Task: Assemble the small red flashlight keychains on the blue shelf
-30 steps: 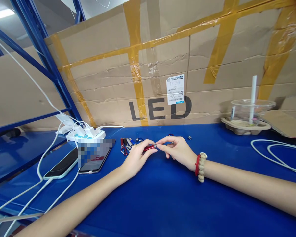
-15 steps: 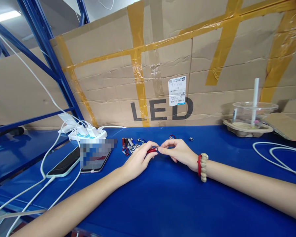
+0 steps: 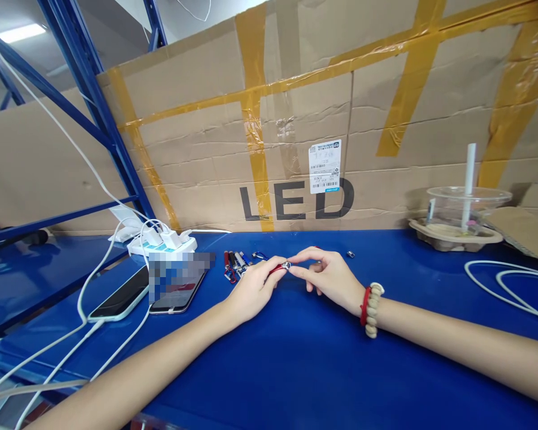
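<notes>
My left hand [image 3: 253, 289] is closed round a small red tube [image 3: 277, 269], which looks like a keychain flashlight and is partly hidden by the fingers. At the tube's right end sits a small silver metal fitting [image 3: 287, 266]. My right hand [image 3: 329, 275] pinches at this fitting with thumb and index finger, its other fingers curled below. Just behind my left hand lie several similar small tubes [image 3: 234, 261] in red, black, silver and blue, with clips. A small silver metal piece [image 3: 350, 254] rests on the blue tabletop [image 3: 296, 358] beyond my right hand.
Two phones [image 3: 121, 295] [image 3: 177, 297] lie at left beside a white power strip [image 3: 161, 243] with cables. A large cardboard box [image 3: 197, 167] stands along the back. On the right are a clear plastic container [image 3: 451, 212] in a tray and a coiled white cable [image 3: 497, 280].
The silver fitting now shows between my right fingertips, where they covered the tube's end before. My right hand has shifted slightly and hides most of the red piece behind it. The view has moved a little.
</notes>
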Demonstrator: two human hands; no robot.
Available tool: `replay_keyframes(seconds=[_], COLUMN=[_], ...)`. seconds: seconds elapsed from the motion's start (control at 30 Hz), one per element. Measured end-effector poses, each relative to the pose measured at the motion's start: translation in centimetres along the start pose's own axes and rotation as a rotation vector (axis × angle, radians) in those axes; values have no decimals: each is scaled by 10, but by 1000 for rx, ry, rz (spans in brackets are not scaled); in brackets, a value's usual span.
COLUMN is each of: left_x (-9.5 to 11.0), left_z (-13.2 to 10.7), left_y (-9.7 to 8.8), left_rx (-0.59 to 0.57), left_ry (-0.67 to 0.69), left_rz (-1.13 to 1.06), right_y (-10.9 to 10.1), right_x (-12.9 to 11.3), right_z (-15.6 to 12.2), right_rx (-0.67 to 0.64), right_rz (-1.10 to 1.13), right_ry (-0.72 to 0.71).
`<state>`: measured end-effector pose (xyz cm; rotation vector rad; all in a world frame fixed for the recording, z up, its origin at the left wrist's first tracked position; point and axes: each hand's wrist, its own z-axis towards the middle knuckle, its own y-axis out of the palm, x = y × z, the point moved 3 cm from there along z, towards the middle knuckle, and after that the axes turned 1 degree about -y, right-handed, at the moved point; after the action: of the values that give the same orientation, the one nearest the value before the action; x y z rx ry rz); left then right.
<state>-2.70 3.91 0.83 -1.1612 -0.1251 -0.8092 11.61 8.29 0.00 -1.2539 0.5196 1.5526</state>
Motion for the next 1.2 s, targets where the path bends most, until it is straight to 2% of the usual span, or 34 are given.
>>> replay_keyframes(seconds=[0.17, 0.33, 0.47, 0.83, 1.2], left_x=[-2, -3, -2, 0, 2], left_z=[-1, -3, -5, -8, -8], left_y=[2, 2, 2, 1, 1], left_rx=[-42, -50, -82, -77, -57], left_ry=[-22, -37, -10, 9, 55], left_rz=[68, 34, 65, 75, 98], right_y=[0, 0, 0, 3, 3], right_x=[3, 5, 8, 0, 10], right_z=[2, 3, 2, -1, -2], right_rx=[8, 12, -33, -66, -122], right_rz=[53, 77, 95, 167, 4], right_ry=[-6, -2, 21, 2, 108])
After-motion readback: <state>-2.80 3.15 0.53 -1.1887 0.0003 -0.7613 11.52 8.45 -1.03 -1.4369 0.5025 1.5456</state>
